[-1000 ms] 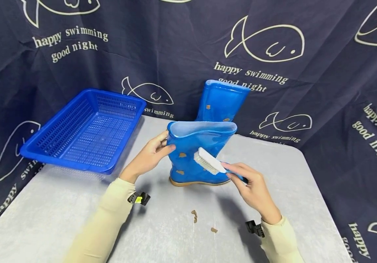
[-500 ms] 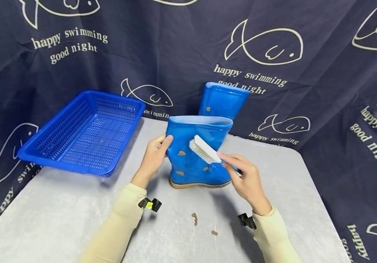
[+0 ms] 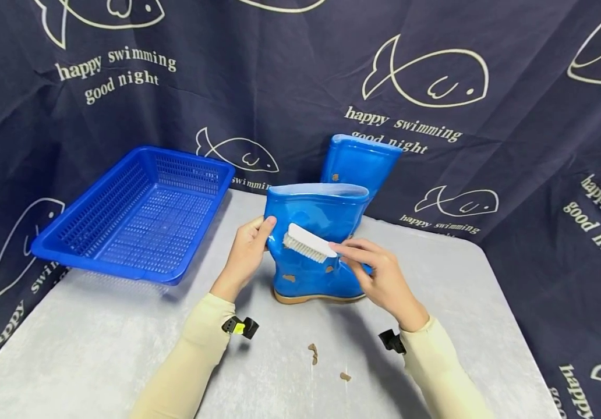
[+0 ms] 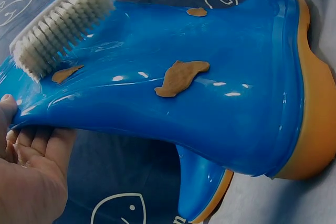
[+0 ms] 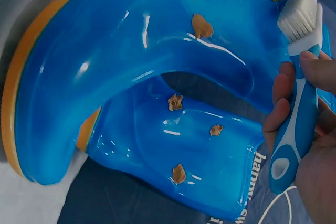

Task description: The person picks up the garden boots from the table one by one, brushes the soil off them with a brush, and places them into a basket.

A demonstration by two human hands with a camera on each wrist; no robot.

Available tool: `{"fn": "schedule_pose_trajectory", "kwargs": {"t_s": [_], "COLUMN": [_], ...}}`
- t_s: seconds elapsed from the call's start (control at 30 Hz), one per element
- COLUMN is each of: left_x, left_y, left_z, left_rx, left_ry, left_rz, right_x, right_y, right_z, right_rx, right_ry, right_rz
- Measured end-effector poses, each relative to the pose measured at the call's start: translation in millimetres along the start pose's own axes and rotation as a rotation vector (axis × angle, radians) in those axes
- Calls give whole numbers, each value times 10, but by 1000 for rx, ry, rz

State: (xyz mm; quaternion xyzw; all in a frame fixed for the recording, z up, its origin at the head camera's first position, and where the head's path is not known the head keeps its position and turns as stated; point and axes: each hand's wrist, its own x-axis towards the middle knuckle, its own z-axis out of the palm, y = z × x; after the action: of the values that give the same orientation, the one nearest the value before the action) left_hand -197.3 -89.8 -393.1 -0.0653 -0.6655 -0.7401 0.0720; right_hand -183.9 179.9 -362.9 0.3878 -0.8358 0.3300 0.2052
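Note:
A blue rain boot (image 3: pixel 311 212) with a tan sole stands upright mid-table, brown patches stuck on its side. My left hand (image 3: pixel 248 250) grips the back edge of its shaft, thumb on the near side, fingers behind. My right hand (image 3: pixel 381 279) holds a scrub brush (image 3: pixel 308 240) by its blue and white handle (image 5: pixel 296 129). The white bristles (image 4: pixel 60 30) lie over the shaft, right beside a brown patch (image 4: pixel 67 74). A larger patch (image 4: pixel 181 78) sits lower, toward the ankle. Behind stands a second blue boot (image 3: pixel 360 163), also with brown patches (image 5: pixel 179 173).
A blue perforated plastic basket (image 3: pixel 175 273) stands at the table's left. Brown scraps (image 3: pixel 313 354) and another brown bit (image 3: pixel 345 376) lie on the grey table (image 3: pixel 269 378) in front of the boot. A dark printed curtain (image 3: pixel 290 87) hangs close behind.
The brush has moved left across the shaft, from its middle toward the left hand and over an upper patch. The left hand shifted its grip slightly, and the boot top tilted back a little.

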Motion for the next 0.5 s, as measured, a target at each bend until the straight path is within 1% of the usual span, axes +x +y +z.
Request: {"fn": "schedule_pose_trajectory", "kwargs": {"t_s": [0.1,0.3,0.4,0.5], "left_x": [1,15,19,25], "left_y": [-6,-39,-46,-47], "left_z": [-16,-51,-57,-54], "left_rx": [3,15,21,22], "left_ry": [3,40,21,-3], "left_rz": [-4,-13,-17,-23], "right_x": [28,23,-22,-58], "right_y": [0,29,54,58], "right_z": [-11,-39,-81,-141], "right_rx": [-30,-65,-76,-78], "right_ry": [-37,-95,-110,-88], "right_rz": [-11,-31,-37,-55]}}
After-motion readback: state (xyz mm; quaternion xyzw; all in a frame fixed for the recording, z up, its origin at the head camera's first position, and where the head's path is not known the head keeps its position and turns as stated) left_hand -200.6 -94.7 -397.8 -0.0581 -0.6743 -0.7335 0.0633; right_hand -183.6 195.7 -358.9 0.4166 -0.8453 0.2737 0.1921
